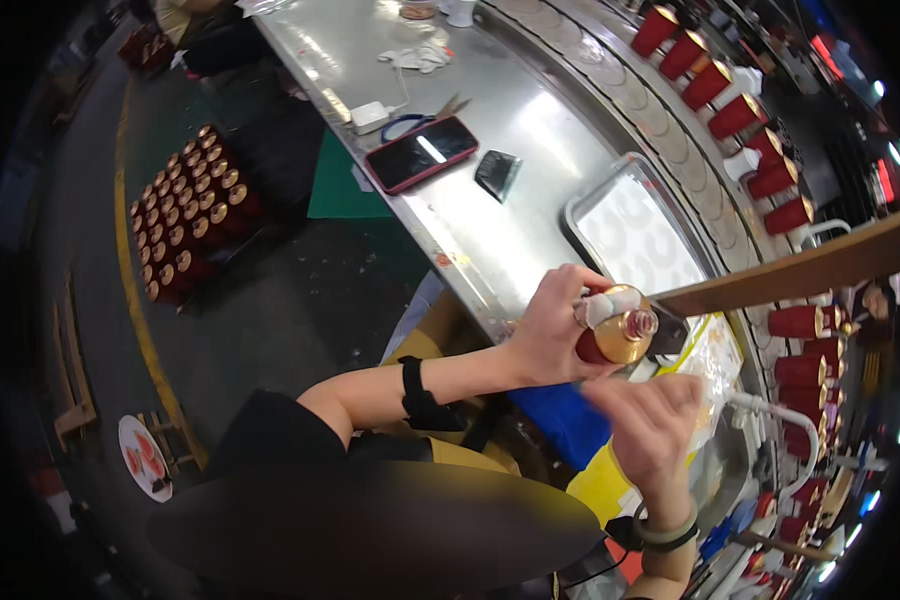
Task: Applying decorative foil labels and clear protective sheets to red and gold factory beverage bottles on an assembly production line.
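My left hand (550,325) is wrapped round a red bottle with a gold shoulder (625,343) and a bare, clear-looking neck. White coverings sit on the fingertips that press on the gold part. The bottle is tilted, its neck to the right. Just below it is my right hand (655,425), with fingers bent and smeared by motion; whether they hold anything does not show. A wooden board (790,270) reaches in from the right, its end close to the bottle. Beneath the hands lie blue cloth (565,420) and yellow material (600,485).
On the metal table (510,250) lie a phone (423,153), a small black packet (497,176), scissors (454,106) and a light tray (638,230). Past it, red bottles (739,116) line a curved conveyor (660,130). Several gold-topped red bottles (192,207) stand grouped at left.
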{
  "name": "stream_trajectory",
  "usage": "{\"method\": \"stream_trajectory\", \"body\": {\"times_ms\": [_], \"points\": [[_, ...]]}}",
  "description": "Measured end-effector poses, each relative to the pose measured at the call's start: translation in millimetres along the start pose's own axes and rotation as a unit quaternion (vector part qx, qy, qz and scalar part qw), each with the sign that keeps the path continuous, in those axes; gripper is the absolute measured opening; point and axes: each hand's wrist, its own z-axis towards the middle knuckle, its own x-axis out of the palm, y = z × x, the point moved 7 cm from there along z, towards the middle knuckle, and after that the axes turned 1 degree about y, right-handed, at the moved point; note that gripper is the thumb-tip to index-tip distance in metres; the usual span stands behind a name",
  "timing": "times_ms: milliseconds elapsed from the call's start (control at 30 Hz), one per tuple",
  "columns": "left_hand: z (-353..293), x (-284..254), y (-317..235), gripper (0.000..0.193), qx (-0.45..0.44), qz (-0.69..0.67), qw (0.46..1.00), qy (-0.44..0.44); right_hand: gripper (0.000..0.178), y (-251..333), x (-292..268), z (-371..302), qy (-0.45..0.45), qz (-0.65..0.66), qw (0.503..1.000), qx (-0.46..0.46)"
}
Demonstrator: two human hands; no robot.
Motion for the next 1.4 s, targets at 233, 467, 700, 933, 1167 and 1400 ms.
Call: {"method": "stream_trajectory", "body": {"times_ms": [233,467,700,933,1167,1400], "points": [[4.9,-0.8,12.8,0.076,0.044,-0.118,0.992,0.024,0.031,-2.1,3.4,0.1,-0.015,0.034,0.999,-0.029],[6.3,3.8,6.7,0.077,0.042,-0.039,0.998,-0.038,0.030,-13.8,10.3,-10.5,-0.016,0.039,0.999,-0.024],[8.9,7.5,14.6,0.078,0.050,-0.134,0.988,0.056,0.031,-20.9,7.6,-15.9,-0.049,0.059,0.997,-0.012],[5.7,6.9,10.8,0.084,0.021,-0.074,0.997,-0.009,0.026,-37.9,12.2,-15.6,-0.103,0.068,0.992,0.026],[11.4,8.5,13.6,0.074,0.012,-0.131,0.991,0.028,0.025,-38.7,-2.3,-11.6,-0.138,-0.035,0.990,-0.007],[-3.6,22.3,19.6,0.084,0.032,-0.127,0.990,-0.048,0.030,-34.4,-6.4,-6.8,-0.071,0.027,0.997,-0.016]]}}
